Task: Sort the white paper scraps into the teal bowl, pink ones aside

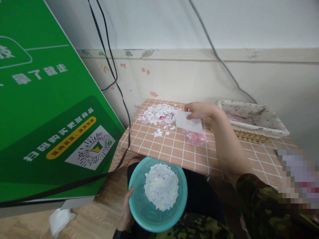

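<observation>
Paper scraps (159,114): likely gathering by card (183,122).
Your right grip (200,110) pinches the card; left grip (127,207) clasps the colander (152,220), best held level next.

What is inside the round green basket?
The green basket holds a heap of small white pieces, flat and overlapping. The bottom beneath the heap cannot be seen.

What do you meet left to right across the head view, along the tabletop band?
Green sign → scattered paper-scrap pile → white card under the right hand → lined wicker basket.
</observation>
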A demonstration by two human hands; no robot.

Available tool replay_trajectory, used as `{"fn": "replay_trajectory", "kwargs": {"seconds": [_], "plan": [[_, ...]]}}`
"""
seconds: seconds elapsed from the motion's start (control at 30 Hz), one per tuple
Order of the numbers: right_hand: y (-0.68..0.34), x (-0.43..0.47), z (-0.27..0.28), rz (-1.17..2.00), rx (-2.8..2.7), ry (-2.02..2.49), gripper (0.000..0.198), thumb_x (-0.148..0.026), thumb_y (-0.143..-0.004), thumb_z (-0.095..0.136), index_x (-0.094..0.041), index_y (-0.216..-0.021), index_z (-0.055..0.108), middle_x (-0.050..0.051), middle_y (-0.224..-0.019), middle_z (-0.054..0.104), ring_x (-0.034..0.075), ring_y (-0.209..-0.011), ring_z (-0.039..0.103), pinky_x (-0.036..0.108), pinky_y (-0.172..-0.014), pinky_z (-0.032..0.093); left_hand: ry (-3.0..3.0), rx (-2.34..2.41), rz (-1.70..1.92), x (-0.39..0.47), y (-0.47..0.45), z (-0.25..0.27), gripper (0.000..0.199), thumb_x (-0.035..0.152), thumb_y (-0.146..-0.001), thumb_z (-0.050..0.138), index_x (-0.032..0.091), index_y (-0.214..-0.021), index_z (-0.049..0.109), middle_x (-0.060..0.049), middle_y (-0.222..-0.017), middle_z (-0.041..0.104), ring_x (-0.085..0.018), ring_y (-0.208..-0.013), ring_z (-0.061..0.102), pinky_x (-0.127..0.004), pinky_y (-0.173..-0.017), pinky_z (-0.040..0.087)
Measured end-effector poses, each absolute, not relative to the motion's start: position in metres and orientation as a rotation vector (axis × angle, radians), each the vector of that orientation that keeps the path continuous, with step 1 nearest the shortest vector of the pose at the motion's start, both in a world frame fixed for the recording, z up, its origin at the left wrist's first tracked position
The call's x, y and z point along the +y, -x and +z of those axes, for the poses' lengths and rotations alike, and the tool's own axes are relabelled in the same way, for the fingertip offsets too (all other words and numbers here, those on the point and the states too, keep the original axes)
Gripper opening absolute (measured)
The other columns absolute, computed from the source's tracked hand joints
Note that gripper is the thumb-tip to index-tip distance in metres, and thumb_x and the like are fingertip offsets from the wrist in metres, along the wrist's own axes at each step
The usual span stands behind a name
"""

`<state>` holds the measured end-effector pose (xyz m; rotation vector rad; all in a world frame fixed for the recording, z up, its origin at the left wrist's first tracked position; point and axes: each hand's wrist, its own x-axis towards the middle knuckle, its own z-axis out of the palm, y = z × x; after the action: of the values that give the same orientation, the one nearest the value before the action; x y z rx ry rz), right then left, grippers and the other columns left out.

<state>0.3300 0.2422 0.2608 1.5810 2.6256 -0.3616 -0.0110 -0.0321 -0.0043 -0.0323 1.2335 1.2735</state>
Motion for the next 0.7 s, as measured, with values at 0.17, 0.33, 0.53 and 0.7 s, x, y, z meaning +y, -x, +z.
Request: {"fn": "replay_trajectory", "kwargs": {"seconds": [0.17,0.33,0.53,0.7], "plan": [[-0.329,0.244,0.256,-0.409,2.700,-1.520,0.035,-0.025,-0.068,0.060,-0.014,-0.101,0.058,0.010,-0.093,0.065,0.022,-0.080,0.059,0.030,-0.063,0.043,0.025,1.211,1.280,-0.033,0.012,-0.007,0.025,0.033,-0.062,0.070,0.014,-0.077,0.073,-0.007,-0.077,0.074,-0.026,-0.075,0.068,-0.040,-0.078,0.051],[-0.323,0.249,0.248,-0.488,2.750,-1.443,0.032,-0.028,-0.070,0.061,-0.015,-0.099,0.056,0.009,-0.093,0.064,0.022,-0.080,0.059,0.030,-0.063,0.044,-0.010,1.221,1.304,-0.033,0.011,-0.005,0.025,0.033,-0.062,0.071,0.015,-0.078,0.073,-0.007,-0.078,0.075,-0.027,-0.076,0.068,-0.041,-0.079,0.051],[-0.320,0.245,0.249,-0.559,2.768,-1.382,0.030,-0.028,-0.071,0.060,-0.017,-0.097,0.055,0.008,-0.091,0.064,0.021,-0.078,0.059,0.030,-0.061,0.044,0.019,1.222,1.289,-0.032,0.010,-0.003,0.025,0.033,-0.064,0.070,0.014,-0.080,0.073,-0.008,-0.083,0.075,-0.027,-0.081,0.068,-0.039,-0.081,0.050],[-0.317,0.239,0.253,-0.571,2.708,-1.378,0.029,-0.028,-0.071,0.059,-0.016,-0.096,0.054,0.008,-0.088,0.063,0.020,-0.074,0.058,0.030,-0.060,0.042,0.024,1.234,1.303,-0.032,0.010,-0.002,0.023,0.033,-0.063,0.070,0.015,-0.077,0.073,-0.006,-0.075,0.074,-0.025,-0.073,0.068,-0.038,-0.075,0.052]]}}
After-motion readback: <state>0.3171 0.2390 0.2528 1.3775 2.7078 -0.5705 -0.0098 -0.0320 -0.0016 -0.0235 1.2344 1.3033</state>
